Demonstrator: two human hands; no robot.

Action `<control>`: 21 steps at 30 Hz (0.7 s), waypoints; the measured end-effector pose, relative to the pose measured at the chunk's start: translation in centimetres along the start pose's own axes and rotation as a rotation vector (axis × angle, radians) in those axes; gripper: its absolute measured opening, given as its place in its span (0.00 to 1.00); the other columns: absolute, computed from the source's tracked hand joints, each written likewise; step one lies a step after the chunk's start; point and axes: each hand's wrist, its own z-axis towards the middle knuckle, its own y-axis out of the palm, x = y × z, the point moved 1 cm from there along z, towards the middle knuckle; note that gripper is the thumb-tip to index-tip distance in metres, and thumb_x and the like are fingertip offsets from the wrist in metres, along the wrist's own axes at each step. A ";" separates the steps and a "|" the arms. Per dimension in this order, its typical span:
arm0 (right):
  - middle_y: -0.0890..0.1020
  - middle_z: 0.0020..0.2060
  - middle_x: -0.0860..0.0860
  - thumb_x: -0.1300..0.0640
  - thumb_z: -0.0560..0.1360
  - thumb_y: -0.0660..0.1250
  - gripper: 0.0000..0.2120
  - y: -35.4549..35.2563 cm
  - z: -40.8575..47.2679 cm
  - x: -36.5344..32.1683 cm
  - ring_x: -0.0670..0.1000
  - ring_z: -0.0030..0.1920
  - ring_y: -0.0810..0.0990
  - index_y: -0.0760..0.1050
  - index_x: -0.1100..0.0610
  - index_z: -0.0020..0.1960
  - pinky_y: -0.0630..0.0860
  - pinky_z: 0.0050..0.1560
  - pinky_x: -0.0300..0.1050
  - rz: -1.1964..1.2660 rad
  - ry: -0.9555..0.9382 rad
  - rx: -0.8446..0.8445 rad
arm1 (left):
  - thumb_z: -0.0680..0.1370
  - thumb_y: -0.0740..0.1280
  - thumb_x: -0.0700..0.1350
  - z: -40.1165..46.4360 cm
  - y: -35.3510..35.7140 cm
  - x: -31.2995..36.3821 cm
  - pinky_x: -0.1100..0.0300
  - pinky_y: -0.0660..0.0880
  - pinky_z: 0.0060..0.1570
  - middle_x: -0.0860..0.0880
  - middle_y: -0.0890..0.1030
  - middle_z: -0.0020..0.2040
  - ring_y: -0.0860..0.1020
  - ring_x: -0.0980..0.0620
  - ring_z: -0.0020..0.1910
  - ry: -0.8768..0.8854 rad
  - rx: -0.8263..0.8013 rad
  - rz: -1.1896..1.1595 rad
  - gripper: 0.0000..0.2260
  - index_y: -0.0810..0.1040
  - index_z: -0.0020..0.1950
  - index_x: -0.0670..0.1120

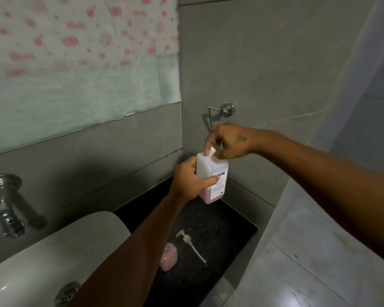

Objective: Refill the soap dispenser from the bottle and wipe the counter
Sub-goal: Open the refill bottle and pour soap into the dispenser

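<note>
Right now your left hand [187, 181] is wrapped around the middle of the bottle [211, 178], thumb pressed across its label, holding it upright and lifted clear of the counter [211, 227]. Your right hand [230, 141] is pinched over the white cap [212, 151] at the bottle's top corner, fingertips closed on it; you cannot tell from this angle whether the cap is loose or tight. Pink liquid fills only the lower part of the bottle.

You are working close into the corner: the grey tiled wall [275, 63] sits just behind your right hand, and a chrome ring holder [220, 111] juts out of it just above your knuckles. Below the bottle the dark counter runs as a narrow strip, hemmed by the white basin [53, 251] on the left and a pale ledge [282, 218] on the right, so the free room lies toward you along that strip.

On the counter you have one pink soap dispenser [169, 257], open-topped and partly hidden by your left forearm, and one white pump head [190, 243] lying on its side with its tube pointing toward you, just beside the dispenser but apart from it. That makes one bottle, one dispenser, one pump.

One chrome tap [6, 204] comes out of the wall over the basin, one drain [68, 293] shows in its bottom, and a flowered cloth [82, 52] hangs above.
</note>
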 end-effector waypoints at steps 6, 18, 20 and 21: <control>0.81 0.35 0.53 0.40 0.76 0.65 0.21 -0.5 -0.3 -1.3 0.51 0.36 0.78 0.80 0.57 0.39 0.76 0.41 0.47 -0.123 0.122 0.176 | 0.62 0.81 0.54 -0.4 -0.6 1.7 0.73 0.77 0.35 0.68 0.84 0.43 0.84 0.66 0.44 0.005 -0.023 -0.035 0.22 0.79 0.53 0.59; 0.84 0.47 0.50 0.52 0.72 0.71 0.13 -0.3 -0.8 -1.3 0.49 0.44 0.84 0.82 0.55 0.56 0.79 0.41 0.41 -0.016 0.199 0.020 | 0.60 0.79 0.59 -1.4 -0.1 1.5 0.73 0.77 0.37 0.64 0.83 0.44 0.82 0.69 0.45 0.049 -0.039 0.020 0.25 0.78 0.55 0.58; 0.79 0.59 0.49 0.47 0.70 0.73 0.26 -0.4 -0.9 -1.4 0.50 0.55 0.80 0.76 0.51 0.66 0.75 0.51 0.43 -0.029 0.164 0.006 | 0.61 0.79 0.59 -1.5 0.0 1.4 0.73 0.77 0.37 0.64 0.83 0.44 0.82 0.69 0.45 0.042 -0.032 0.016 0.25 0.77 0.54 0.58; 0.78 0.60 0.51 0.42 0.70 0.73 0.30 -0.3 -0.9 -1.3 0.52 0.57 0.80 0.73 0.53 0.68 0.74 0.52 0.43 -0.066 0.183 0.025 | 0.60 0.80 0.59 -1.6 0.1 1.3 0.73 0.77 0.36 0.64 0.83 0.43 0.82 0.69 0.45 0.038 -0.030 0.024 0.25 0.77 0.54 0.57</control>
